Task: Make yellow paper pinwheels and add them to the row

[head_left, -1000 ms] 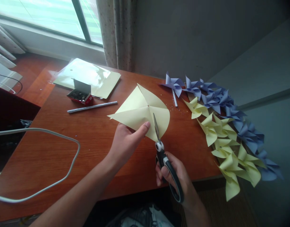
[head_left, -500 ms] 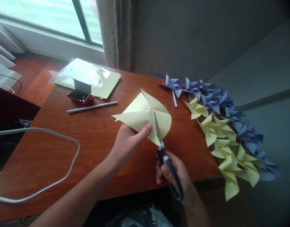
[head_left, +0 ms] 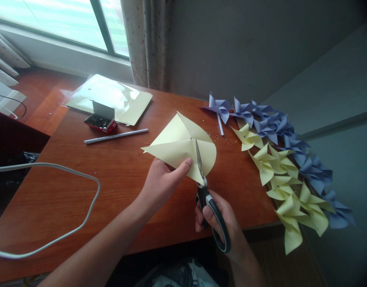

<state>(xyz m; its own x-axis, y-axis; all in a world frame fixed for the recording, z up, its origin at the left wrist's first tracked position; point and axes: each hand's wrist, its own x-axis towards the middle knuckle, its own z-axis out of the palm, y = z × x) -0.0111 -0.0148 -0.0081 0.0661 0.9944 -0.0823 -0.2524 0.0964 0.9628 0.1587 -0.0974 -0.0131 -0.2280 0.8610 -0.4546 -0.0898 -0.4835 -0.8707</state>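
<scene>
A sheet of yellow paper [head_left: 174,133] with slits running in from its corners is pinched in my left hand [head_left: 165,177], thumb on top and fingers hidden beneath. My right hand [head_left: 221,215] is wrapped round the black and grey handles of a pair of scissors [head_left: 205,195]. The blades point away from me, lying along a slit at the paper's near right corner, with one blade showing above the paper. Their tips reach close to a small mark at the sheet's centre.
Yellow pinwheels [head_left: 283,187] and blue pinwheels [head_left: 313,167] crowd the table's right side. Behind the paper lie a rolled paper stick [head_left: 116,136], a small open red box [head_left: 101,119] and a stack of yellow sheets [head_left: 135,107]. A white cable [head_left: 95,199] loops across the left.
The scissors' handles have shifted slightly left. The paper and my left hand have hardly moved.
</scene>
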